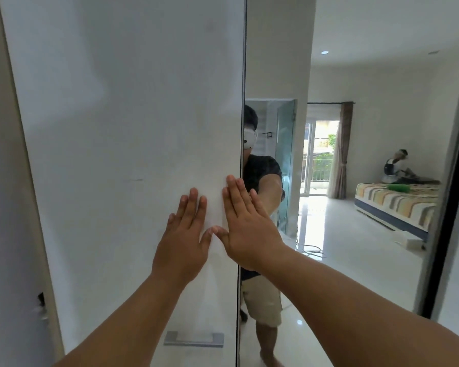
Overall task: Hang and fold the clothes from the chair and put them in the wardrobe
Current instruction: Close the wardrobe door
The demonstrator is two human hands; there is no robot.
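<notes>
Two hands are laid flat on the white wardrobe door (pixel 133 154): left hand (pixel 182 242) and right hand (pixel 245 229), each grip open, nothing held. Clothes and chair are not seen. The door is judged as being pushed along or shut; next, a steady sideways press or the handle (pixel 194 339) is called for. Beyond, a mirror panel (pixel 355 154) reflects a bed (pixel 396 205) and tiled floor (pixel 355 260).

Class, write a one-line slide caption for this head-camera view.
Left hand and right hand pressed flat against the white wardrobe door, beside the mirrored door.
</notes>
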